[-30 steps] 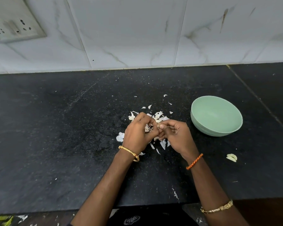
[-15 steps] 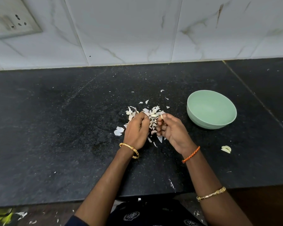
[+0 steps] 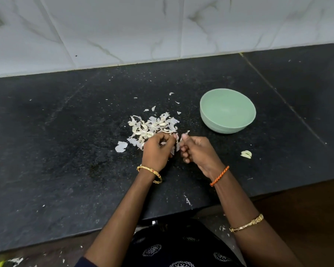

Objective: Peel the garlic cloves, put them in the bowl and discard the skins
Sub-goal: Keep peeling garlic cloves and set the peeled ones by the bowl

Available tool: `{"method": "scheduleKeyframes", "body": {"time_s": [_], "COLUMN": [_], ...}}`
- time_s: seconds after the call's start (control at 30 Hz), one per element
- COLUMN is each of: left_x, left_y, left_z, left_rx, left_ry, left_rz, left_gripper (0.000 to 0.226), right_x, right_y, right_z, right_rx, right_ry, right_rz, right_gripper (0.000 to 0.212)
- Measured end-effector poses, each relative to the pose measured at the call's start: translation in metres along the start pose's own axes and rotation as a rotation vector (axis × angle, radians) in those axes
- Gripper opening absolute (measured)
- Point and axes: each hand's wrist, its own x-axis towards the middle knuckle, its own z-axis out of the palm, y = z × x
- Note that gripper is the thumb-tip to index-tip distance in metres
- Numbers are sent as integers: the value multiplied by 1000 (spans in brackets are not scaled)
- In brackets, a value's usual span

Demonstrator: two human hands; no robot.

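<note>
Green and seemingly bare inside, your bowl (image 3: 228, 110) sits toward the counter's (image 3: 56, 151) back right. Your left hand (image 3: 156, 150) and right hand (image 3: 198, 151) are both curled, pinching papery skin (image 3: 176, 142) between them beside the heap of skins (image 3: 152, 126). Two peeled cloves (image 3: 246, 154) lie near the front edge, outside the bowl.

Premises: a home kitchen. Evidence: black stone counter (image 3: 66, 151) meeting a white marble-pattern tiled wall (image 3: 123, 26) along its far edge. Green bowl (image 3: 228, 130) and garlic skins (image 3: 152, 126) lie mid-counter.
</note>
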Motion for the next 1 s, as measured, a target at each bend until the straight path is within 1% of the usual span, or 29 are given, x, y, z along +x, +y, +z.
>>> {"method": "scheduleKeyframes", "body": {"time_s": [0.07,0.13,0.23,0.37,0.4,0.47,0.5,0.53,0.57,0.6,0.67,0.73,0.8,0.87,0.9,0.97,1.0], "left_x": [-3,-6,-10,-19,-21,-23,-24,-26,-27,-30,-34,-36,-37,-39,-40,-42,-43], "left_y": [6,13,20,27,28,29,29,28,27,26,25,25,24,24,24,24,25], "left_z": [9,19,28,33,33,31,30,29,30,30,29,25,18,13,11,9,8], "left_rx": [-38,-67,-143,-283,-316,-356,-356,-345,-330,-321,-337,-377,-370,-358,-371,-394,-401], "left_ry": [-48,-93,-129,-201,-194,-144,-121,-98,-76,-48,21,81,93,81,78,69,67], "left_rz": [-8,13,26,-35,-55,-91,-105,-119,-133,-153,-210,-264,-277,-264,-261,-259,-259], "left_gripper": [22,19,18,14,15,16,16,16,17,17,15,12,15,15,15,14,14], "right_x": [-5,-7,-8,-8,-9,-9,-9,-9,-10,-10,-8,-7,-6,-8,-9,-12,-15], "right_y": [0,1,1,0,0,1,2,2,2,1,3,6,9,9,9,7,5], "right_z": [-10,-18,-28,-37,-38,-37,-36,-35,-33,-31,-28,-28,-32,-33,-33,-32,-32], "right_rx": [-25,-32,41,87,74,23,-16,-75,-159,-261,-441,-517,-512,-444,-431,-428,-410], "right_ry": [56,68,51,6,-14,-34,-32,-24,-2,29,102,159,159,87,57,23,9], "right_rz": [-12,-3,36,69,73,78,70,47,4,-52,-171,-250,-270,-269,-277,-281,-269], "right_gripper": [36,38,40,39,40,51,53,49,42,40,49,50,43,20,13,16,21]}}
